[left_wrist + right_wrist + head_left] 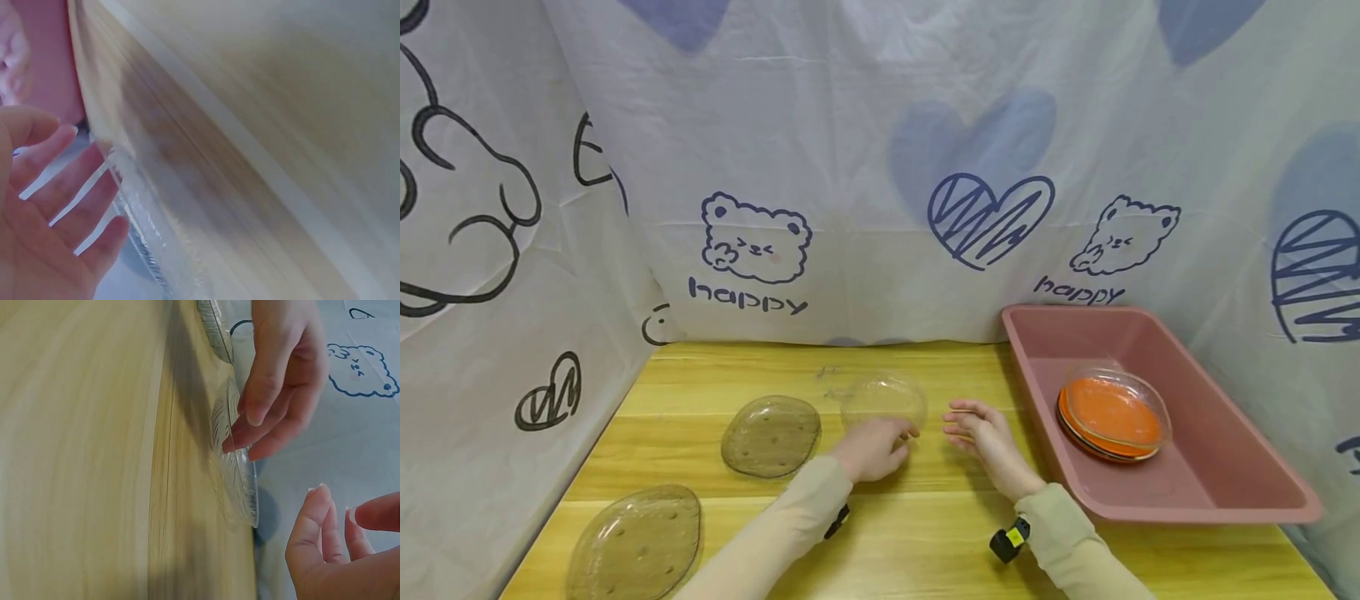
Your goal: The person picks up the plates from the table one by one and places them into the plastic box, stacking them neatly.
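Observation:
A clear round plate [883,393] with a ribbed pattern lies toward the back middle of the wooden table. My left hand [870,450] is at its near edge, palm down, fingers loosely bent. In the right wrist view the left hand's fingertips are over the plate [234,469], touching or very close to its rim. To the right, my right hand [990,446] hovers above the table between the plate and the pink tub, holding nothing. Its fingers are relaxed, with the thumb apart from them in the right wrist view.
Two brownish see-through plates, one mid-left [771,437] and one front-left [638,546], lie on the table [925,533]. On the right stands a pink tub [1232,450], holding a stack of plates [1111,408] with orange visible through a clear top one. Printed cloth [865,167] hangs behind.

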{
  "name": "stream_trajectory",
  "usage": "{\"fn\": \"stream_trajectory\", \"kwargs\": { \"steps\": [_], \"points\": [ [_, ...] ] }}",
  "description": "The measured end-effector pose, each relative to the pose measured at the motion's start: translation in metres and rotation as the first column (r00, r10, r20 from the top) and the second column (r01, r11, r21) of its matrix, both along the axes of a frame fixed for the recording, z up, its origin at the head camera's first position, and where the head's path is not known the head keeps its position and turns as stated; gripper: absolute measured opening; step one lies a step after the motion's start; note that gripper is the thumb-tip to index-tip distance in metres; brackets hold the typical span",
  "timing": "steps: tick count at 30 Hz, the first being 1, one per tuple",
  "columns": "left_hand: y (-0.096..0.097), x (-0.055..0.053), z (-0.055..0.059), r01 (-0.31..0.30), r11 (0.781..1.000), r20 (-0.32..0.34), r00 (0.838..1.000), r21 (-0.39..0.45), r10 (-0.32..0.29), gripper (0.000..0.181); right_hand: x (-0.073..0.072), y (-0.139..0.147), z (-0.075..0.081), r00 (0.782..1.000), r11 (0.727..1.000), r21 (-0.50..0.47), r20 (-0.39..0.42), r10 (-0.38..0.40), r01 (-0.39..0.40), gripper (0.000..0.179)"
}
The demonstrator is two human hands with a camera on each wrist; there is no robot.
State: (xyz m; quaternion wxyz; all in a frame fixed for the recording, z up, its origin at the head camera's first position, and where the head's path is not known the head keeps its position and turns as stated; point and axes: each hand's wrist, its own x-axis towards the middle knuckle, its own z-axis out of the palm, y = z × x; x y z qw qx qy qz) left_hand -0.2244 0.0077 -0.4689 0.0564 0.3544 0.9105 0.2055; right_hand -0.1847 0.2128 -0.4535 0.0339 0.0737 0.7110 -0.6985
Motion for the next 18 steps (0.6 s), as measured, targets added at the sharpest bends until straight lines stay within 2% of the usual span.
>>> {"fn": "stream_trajectory", "kwargs": {
  "steps": [5,10,15,18],
  "points": [
    [0.009,0.006,0.006,0.087,0.996,0.089,0.992,0.005,-0.087,0.029,-0.001,0.002,-0.002,1.000,1.000,0.015,-0.007,-0.025,0.025,0.039],
    [0.015,0.012,0.009,0.152,0.987,0.189,0.969,0.055,-0.160,0.028,-0.002,0.005,-0.008,0.999,0.998,0.051,-0.022,-0.041,0.042,0.040],
    [0.016,0.015,0.011,0.149,0.982,0.319,0.931,0.116,-0.179,0.030,-0.002,0.005,-0.014,0.998,0.994,0.090,-0.037,-0.054,0.058,0.040],
    [0.014,0.015,0.015,0.120,0.981,0.364,0.916,0.150,-0.168,0.031,-0.002,0.004,-0.016,0.996,0.990,0.121,-0.062,-0.058,0.065,0.039]
  ]
}}
